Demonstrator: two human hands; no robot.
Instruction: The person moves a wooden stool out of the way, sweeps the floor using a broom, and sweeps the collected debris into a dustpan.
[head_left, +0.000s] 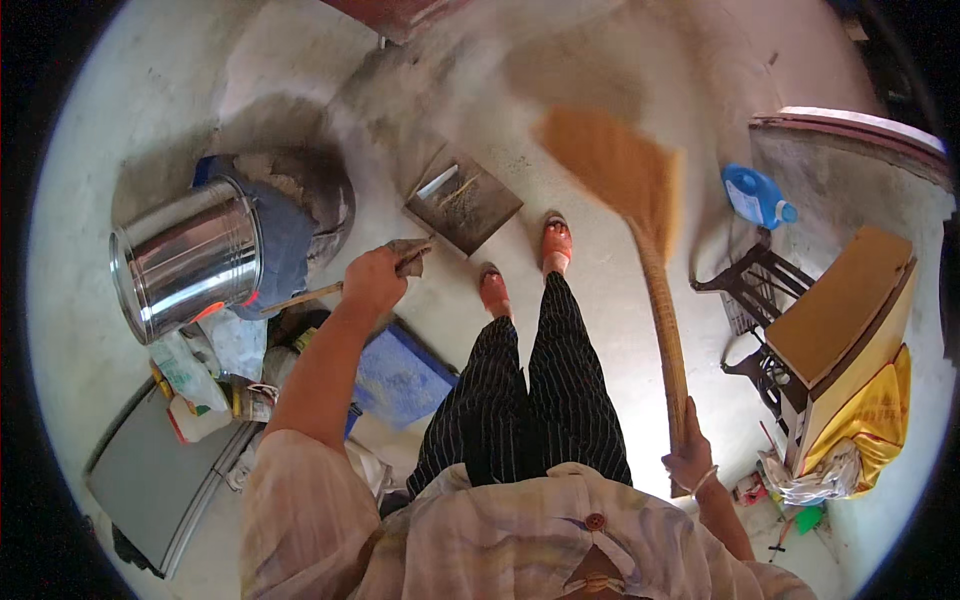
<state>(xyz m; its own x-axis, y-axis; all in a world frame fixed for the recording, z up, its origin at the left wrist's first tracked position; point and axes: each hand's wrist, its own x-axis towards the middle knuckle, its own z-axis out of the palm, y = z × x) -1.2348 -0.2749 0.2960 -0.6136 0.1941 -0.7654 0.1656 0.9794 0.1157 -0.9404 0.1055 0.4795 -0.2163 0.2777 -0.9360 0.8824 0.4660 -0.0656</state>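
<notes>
My right hand (688, 454) grips the long wound handle of a straw broom (660, 315). Its fan-shaped head, blurred by motion, is in front of me to the right. In my left hand (375, 279) is a thin wooden stick (304, 298), with a crumpled brown piece (411, 256) at the fist that could be cloth or paper. Just beyond my feet lies a dark square dustpan-like tray (484, 214), holding loose dirt, a white strip (437, 182) and a thin yellow stick (459, 191). Whether the stick in my left hand joins the tray, I cannot tell.
A shiny metal drum (187, 259) rests on blue cloth over a large dark vessel (330, 202) at left. Bags and a grey cabinet (165, 465) are nearer. At right stand a blue bottle (754, 196) and a brown-topped table (836, 300) with black metal legs.
</notes>
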